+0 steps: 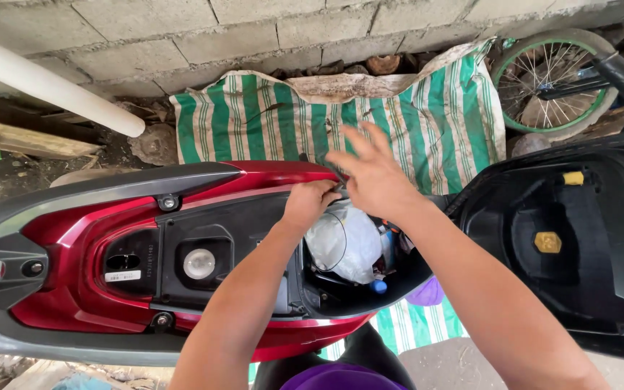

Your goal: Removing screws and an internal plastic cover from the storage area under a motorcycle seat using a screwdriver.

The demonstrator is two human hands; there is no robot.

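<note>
A red and black scooter (74, 238) lies across the view with its seat (579, 238) flipped up at the right, showing the open storage bin (341, 289). Inside the bin sits a white plastic bag (348, 242) with small items beside it. My left hand (310, 204) is curled at the far rim of the bin, fingers closed on something small and dark there that I cannot make out. Just above it my right hand (373, 173) hovers with fingers spread, holding nothing.
A green and white striped tarp (427, 115) lies behind the scooter against a block wall (182, 36). A white pipe (45, 83) slants at the upper left. A small bicycle wheel (550, 79) leans at the upper right. The fuel cap (198, 263) sits left of the bin.
</note>
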